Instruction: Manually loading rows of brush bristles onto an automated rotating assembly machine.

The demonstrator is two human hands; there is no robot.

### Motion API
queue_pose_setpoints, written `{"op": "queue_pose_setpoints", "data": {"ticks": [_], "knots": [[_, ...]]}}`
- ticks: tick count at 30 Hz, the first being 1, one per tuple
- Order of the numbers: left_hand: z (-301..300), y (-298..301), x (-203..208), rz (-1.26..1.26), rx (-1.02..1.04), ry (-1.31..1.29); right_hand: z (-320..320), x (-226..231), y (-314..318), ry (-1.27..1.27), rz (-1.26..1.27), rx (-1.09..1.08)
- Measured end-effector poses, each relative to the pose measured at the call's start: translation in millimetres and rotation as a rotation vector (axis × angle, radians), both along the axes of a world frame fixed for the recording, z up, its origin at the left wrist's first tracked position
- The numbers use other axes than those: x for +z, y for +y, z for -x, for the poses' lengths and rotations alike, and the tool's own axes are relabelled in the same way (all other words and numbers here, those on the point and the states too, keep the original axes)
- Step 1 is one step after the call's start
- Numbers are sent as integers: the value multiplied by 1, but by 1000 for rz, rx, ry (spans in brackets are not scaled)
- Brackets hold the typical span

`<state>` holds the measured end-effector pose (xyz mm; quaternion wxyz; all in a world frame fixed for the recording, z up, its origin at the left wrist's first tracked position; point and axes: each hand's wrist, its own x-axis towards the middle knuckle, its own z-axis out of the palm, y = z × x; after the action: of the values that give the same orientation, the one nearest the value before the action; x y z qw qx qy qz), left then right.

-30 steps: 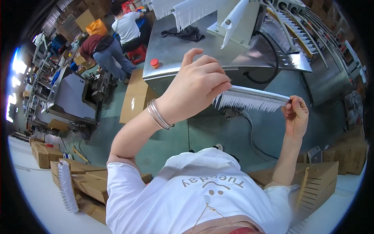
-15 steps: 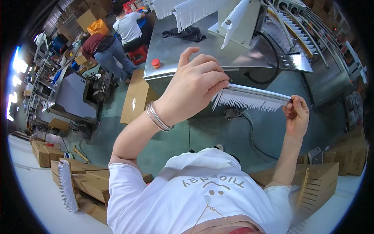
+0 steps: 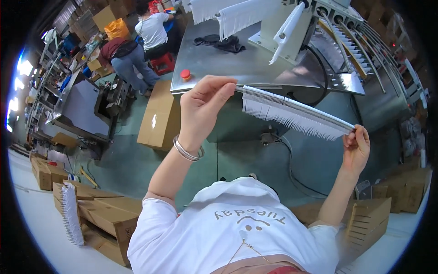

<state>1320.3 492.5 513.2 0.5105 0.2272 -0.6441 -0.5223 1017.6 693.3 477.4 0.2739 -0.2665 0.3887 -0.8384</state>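
A thin rod carrying a dense row of narrow white strips (image 3: 292, 114) is stretched between my two hands, its right end lower in the picture. My left hand (image 3: 203, 102) pinches the bare left end of the rod between thumb and fingers. At the opposite end, the fingers of my right hand (image 3: 356, 148) are closed on the tip. The strips hang freely toward me, slightly fanned at their ends.
Beyond my hands stands a metal table (image 3: 260, 68) with a red button (image 3: 185, 75), a dark cloth (image 3: 221, 43) and a machine with hanging white fringed strips (image 3: 244, 18). A cardboard box (image 3: 157, 121) sits on the floor. Two people (image 3: 130, 59) are at the far left.
My left hand has turned and shifted left, from over the strips' left part to the rod's end. More of the row shows. My right hand has moved slightly right and nearer.
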Motion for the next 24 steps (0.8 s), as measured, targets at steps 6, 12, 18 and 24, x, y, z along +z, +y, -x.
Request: {"op": "queue_pose_setpoints", "data": {"ticks": [6,12,18,24], "knots": [[8,-2,-29,-97,1,176,-24,29,14,27,-51,-87],[37,12,-20,-155,-97,327,-35,73,53,349,7,-75],[81,28,3,-127,-249,297,-36,76,122,575,-45,-215],[119,38,27,78,-372,312,-80,81,166,595,100,-778]]}}
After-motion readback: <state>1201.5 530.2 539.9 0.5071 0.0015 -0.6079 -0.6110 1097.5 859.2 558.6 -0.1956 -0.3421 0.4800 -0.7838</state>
